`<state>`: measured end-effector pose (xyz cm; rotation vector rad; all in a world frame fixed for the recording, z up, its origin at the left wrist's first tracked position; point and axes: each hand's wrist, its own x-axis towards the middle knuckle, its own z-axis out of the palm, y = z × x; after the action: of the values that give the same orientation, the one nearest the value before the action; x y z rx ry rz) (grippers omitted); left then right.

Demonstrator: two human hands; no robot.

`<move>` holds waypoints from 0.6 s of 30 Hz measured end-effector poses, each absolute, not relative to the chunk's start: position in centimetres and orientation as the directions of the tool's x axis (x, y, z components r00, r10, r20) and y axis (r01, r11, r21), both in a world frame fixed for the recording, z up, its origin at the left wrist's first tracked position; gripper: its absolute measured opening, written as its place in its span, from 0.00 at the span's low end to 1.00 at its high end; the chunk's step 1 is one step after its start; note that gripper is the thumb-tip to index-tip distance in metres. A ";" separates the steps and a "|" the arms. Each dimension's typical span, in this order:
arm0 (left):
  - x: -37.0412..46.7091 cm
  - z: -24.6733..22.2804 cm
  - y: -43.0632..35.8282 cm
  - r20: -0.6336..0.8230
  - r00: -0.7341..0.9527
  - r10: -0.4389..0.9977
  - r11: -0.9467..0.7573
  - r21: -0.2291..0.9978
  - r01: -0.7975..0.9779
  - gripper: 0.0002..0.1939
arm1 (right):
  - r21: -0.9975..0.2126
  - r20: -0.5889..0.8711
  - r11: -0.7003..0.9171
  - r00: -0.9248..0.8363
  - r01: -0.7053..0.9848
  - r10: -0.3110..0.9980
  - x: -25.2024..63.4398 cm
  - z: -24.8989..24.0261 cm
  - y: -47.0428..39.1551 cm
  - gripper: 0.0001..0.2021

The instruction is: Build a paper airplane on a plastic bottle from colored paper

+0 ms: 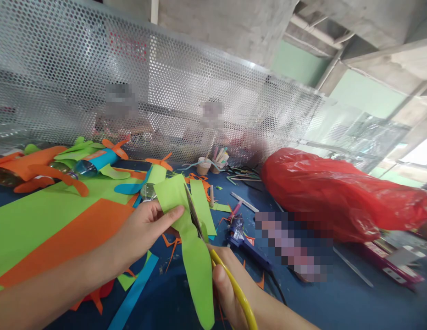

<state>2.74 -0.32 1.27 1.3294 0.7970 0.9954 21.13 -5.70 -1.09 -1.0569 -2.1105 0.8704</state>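
Just above the blue table (pixel 337 305), the left hand (pixel 147 224) holds a lime-green paper cutout (pixel 197 270) in a firm pinch. The right hand (pixel 246 272) curls around the yellow-handled scissors (pixel 238 291) (their blades run along the cutout's upper right side), near a blue glue gun (pixel 251 253).

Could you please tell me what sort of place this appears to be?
Probably a craft workshop or classroom: the right hand holds yellow-handled scissors, while a glue gun and a large green sheet lie on the blue table.
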 end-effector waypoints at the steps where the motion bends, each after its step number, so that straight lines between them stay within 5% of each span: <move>1: 2.7 1.2 -0.3 0.081 0.394 0.916 -0.033 0.991 -0.128 0.18 | -0.775 0.224 0.457 -0.487 0.436 0.844 21.1 -1.1 -5.8 0.32; 18: 2.5 0.9 -0.1 0.064 0.400 0.914 -0.003 0.988 -0.151 0.15 | -0.803 0.188 0.397 -0.444 0.445 0.876 21.1 -0.9 -6.1 0.33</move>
<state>2.48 -0.12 0.94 1.2939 0.7798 0.9892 21.11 -6.11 -0.85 -1.1239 -2.0481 0.9148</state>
